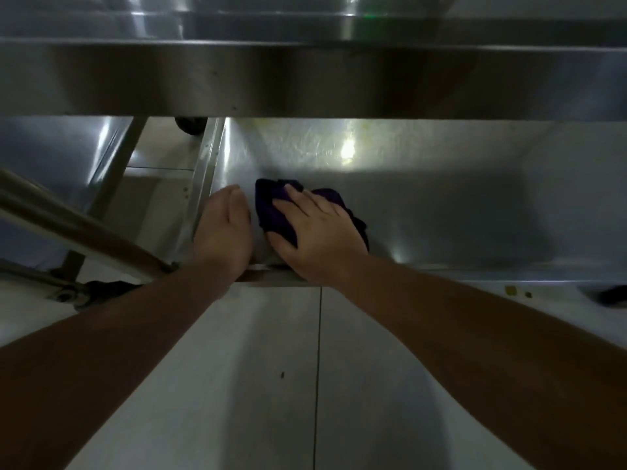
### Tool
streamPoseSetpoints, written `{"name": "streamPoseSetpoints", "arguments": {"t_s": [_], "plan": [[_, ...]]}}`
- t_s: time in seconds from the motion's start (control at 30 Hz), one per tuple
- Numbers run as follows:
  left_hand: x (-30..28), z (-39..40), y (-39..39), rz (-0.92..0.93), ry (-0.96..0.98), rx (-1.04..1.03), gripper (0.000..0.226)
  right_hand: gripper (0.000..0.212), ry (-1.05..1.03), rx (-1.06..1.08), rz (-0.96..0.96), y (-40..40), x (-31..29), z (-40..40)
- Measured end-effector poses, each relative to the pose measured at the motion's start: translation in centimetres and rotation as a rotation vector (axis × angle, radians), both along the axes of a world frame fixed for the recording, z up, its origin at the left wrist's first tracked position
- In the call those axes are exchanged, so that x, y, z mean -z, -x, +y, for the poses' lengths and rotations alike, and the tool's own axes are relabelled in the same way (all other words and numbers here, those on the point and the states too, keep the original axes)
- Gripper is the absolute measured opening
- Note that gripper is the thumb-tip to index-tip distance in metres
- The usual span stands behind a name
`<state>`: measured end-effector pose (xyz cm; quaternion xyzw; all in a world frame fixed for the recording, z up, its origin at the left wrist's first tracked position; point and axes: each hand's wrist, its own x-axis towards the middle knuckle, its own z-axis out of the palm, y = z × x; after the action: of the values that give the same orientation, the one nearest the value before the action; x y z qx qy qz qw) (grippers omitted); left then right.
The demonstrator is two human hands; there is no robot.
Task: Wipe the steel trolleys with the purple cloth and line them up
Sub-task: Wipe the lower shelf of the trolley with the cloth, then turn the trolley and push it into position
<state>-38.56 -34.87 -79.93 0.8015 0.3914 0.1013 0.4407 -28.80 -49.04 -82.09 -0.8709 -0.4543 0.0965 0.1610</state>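
At the far left, a second steel trolley [51,205] shows only its round handle bar and a slanting leg, with a dark caster wheel [101,288] on the pale tiled floor [258,385] just beside the person's left forearm. Between that trolley and the next, a strip of floor is visible.

The left hand [225,232] rests at the near left corner of the lower shelf [441,205] of the steel trolley in front. Its fingers lie straight and together, pointing away from the person along the shelf's left edge, and it grips nothing. It lies just beside the purple cloth [274,212]; whether they touch cannot be told.

The purple cloth lies bunched on the lower shelf near that same near left corner, close to the shelf's near edge. The right hand [317,228] lies flat on top of it, fingers spread and straight, pressing the cloth down against the steel; dark folds stick out past the fingertips and to the right of the palm.

Further right, the shelf surface runs on bare and scuffed, with a bright light reflection toward its far edge. The upper shelf [305,76] of the same trolley spans the whole width above the hands. At the far right, below the shelf's near edge, small yellowish crumbs [510,290] lie on the floor beside another dark wheel.
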Motion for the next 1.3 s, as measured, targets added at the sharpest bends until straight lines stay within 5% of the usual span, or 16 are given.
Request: {"name": "streamPoseSetpoints", "arguments": {"t_s": [0.23,0.37,0.5,0.63,0.8,0.93,1.3], "plan": [[-3.3,-2.2,1.2,-0.094,0.073,-0.104,0.029,0.071,0.146,-0.297,-0.056,1.0,-1.4,-6.3],[-3.5,-7.2,4.4,-0.056,-0.193,0.013,0.042,0.054,0.254,-0.233,-0.033,2.0,-3.6,-9.8],[-5.8,-12.2,8.7,0.335,-0.302,0.287,0.045,0.047,0.408,-0.113,0.090,3.0,-7.6,-12.9],[-11.1,-16.3,13.1,0.755,-0.216,0.648,0.055,0.041,0.664,0.038,0.452,6.8,-13.1,-19.0],[-21.2,-18.7,15.8,0.975,-0.187,0.809,0.056,0.048,0.728,0.245,0.691,12.8,-22.5,-26.8],[-33.1,-19.9,16.9,1.028,-0.208,0.821,0.055,0.042,0.633,0.429,0.706,15.1,-33.3,-30.0],[-60.6,-26.1,18.4,0.870,-0.174,0.761,0.046,0.041,0.449,0.643,0.713,15.8,-58.0,-29.7]]}}
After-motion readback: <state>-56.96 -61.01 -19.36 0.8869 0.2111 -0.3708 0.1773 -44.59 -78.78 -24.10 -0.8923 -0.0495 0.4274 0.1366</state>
